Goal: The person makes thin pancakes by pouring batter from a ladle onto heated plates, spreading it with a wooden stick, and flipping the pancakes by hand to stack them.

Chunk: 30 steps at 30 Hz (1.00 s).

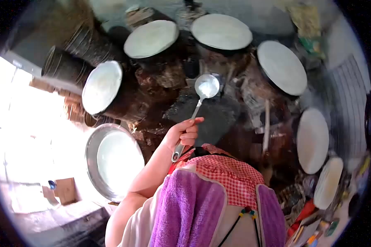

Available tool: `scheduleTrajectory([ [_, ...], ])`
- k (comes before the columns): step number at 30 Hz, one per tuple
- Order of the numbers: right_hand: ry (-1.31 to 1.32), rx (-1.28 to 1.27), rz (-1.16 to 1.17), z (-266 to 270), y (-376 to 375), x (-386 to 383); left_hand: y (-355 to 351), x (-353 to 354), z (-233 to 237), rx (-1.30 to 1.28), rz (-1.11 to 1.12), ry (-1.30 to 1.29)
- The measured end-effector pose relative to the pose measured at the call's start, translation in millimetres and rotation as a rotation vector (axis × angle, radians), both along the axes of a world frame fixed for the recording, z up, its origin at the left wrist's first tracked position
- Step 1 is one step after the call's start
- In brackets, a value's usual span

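1. The left hand (184, 132) is clamped round the handle of a ladle (206, 86), whose bowl holds white batter. The right hand is out of view.
2. Below and left of the ladle, a metal basin (89, 153) holds more white liquid.
3. Dark pots (151, 39) with flat white tops ring the ladle's far side.
4. A purple towel (189, 206) lies below the ladle.
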State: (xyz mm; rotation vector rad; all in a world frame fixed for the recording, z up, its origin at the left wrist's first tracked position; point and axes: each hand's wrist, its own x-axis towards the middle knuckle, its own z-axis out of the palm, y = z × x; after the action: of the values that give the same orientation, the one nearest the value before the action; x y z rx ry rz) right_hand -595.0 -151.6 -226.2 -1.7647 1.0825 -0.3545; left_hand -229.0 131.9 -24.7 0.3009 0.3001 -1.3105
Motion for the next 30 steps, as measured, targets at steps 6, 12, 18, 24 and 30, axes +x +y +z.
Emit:
scheduleTrajectory([
  [6,-0.159,0.171,0.224,97,54,248,91,58,-14,0.128,0.208,-0.133],
  [12,0.239,-0.072,0.297,121,-11,420,148,70,-12,0.155,0.527,-0.074],
  [18,0.616,-0.644,0.644,95,-90,544,150,43,-18,0.040,0.799,0.055],
  [24,0.575,-0.572,0.738,107,-129,633,111,49,4,-0.087,1.042,0.148],
  [30,0.266,-0.446,0.784,85,-130,565,90,66,11,-0.249,1.169,0.115],
])
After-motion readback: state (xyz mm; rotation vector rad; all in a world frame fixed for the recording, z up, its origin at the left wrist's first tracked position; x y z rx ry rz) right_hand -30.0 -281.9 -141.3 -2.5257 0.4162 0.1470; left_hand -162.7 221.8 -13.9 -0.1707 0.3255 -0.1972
